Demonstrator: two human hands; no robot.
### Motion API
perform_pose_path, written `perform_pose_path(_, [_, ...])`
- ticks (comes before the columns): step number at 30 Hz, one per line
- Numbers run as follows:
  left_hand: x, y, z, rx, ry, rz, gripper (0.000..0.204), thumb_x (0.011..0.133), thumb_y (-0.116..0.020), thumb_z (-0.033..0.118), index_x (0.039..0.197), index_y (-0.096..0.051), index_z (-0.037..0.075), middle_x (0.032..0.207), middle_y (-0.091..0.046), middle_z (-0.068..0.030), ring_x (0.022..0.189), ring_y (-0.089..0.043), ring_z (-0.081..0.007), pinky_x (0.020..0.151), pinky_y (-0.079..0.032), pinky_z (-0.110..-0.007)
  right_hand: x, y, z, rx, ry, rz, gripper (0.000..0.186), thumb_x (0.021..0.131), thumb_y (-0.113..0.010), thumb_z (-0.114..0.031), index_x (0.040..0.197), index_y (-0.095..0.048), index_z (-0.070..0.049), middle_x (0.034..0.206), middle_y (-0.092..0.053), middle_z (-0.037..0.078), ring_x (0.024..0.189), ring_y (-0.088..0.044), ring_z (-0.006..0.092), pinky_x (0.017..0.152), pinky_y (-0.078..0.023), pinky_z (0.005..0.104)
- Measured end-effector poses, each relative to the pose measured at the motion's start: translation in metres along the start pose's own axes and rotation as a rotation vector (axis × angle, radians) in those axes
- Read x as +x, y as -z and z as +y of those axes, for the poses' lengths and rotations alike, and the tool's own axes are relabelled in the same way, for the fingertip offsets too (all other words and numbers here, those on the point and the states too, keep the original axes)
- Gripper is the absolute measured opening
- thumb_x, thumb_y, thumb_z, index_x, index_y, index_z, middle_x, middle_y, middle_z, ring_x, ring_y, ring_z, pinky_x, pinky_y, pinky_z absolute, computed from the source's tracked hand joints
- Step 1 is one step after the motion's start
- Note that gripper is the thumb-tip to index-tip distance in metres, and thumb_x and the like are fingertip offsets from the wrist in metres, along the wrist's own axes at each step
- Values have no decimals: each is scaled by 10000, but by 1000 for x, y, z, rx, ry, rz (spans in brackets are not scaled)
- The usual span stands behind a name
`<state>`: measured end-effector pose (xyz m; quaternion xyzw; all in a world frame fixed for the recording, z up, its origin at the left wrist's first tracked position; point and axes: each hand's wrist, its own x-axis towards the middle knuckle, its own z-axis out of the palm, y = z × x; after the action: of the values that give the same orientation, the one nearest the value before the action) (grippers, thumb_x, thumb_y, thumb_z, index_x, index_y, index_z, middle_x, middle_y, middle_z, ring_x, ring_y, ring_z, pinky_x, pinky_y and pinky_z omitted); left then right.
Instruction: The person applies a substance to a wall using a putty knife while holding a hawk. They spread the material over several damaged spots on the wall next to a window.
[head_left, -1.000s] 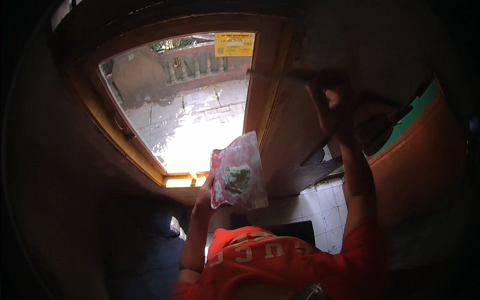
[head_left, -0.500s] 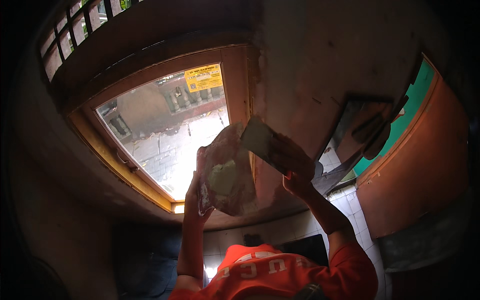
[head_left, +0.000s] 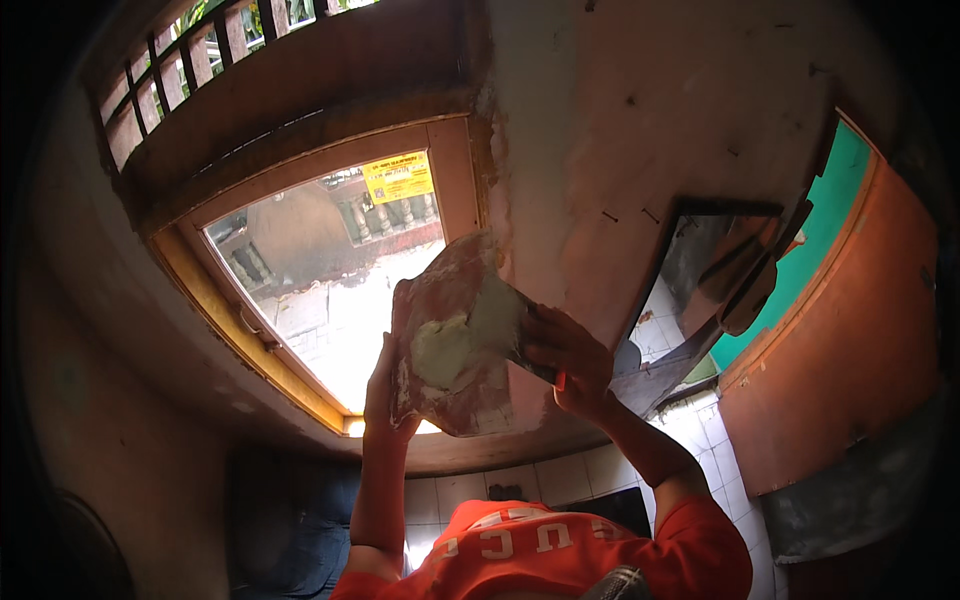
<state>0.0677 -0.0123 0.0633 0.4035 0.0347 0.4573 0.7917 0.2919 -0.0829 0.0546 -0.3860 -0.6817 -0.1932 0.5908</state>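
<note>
In front of me my left hand [head_left: 383, 385] grips the left side of a reddish-brown, irregular board [head_left: 442, 292]. A pale greenish-grey mound of putty [head_left: 440, 352] sits on the middle of its face. My right hand [head_left: 572, 362] is wrapped round the handle end of a broad putty knife [head_left: 497, 315]. Its wide blade, coated pale grey, overlaps the right part of the board beside the mound. Whether the blade presses on the board I cannot tell for certain. Most fingers of the left hand are hidden behind the board.
A wooden-framed window [head_left: 330, 270] with a yellow sticker [head_left: 398, 178] is behind the board, in a patchy plaster wall [head_left: 570, 160]. A dark-framed mirror [head_left: 690, 270] hangs at right, near nails in the wall. An orange-brown panel [head_left: 840, 330] stands farther right, above white floor tiles [head_left: 690, 440].
My right hand has moved left and slightly down, bringing the putty knife's blade over the board, closer to the putty. My left hand and the board stay nearly in place.
</note>
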Motion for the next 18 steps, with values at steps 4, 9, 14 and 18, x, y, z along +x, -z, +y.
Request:
perform_pose_path(4, [8,6,0,-269,127,137,439,982,-302,313,1337,-325,57,1296,-449,-124,1169,-469,-230,984,-397,-392,-15,10,10,17,-20,-54,211,854,-489,-184,911,-649,-60,1052,-632,152,1016,-587,320,898,-457,405])
perform_pose_path(9, [7,8,7,-132,135,195,430,979,-318,326,1304,-369,49,1256,-487,-124,1112,-516,-208,896,-468,-342,-32,21,16,-9,-77,-129,244,901,-473,-251,909,-660,-94,1045,-639,126,1048,-576,321,907,-447,416])
perform_pose_path(14, [-10,53,21,736,-49,263,461,973,-316,377,1275,-396,37,1189,-530,-114,1038,-560,-162,803,-510,-275,-22,40,33,-128,-11,-279,247,908,-463,-244,946,-666,-109,1003,-651,90,978,-609,268,864,-470,367])
perform_pose_path(18, [-12,50,30,98,25,293,478,969,-314,391,1274,-397,32,1172,-539,-121,1030,-565,-174,807,-512,-296,66,78,57,-923,329,-217,473,839,-584,-181,1249,-427,-4,1091,-538,260,860,-577,403,647,-484,441])
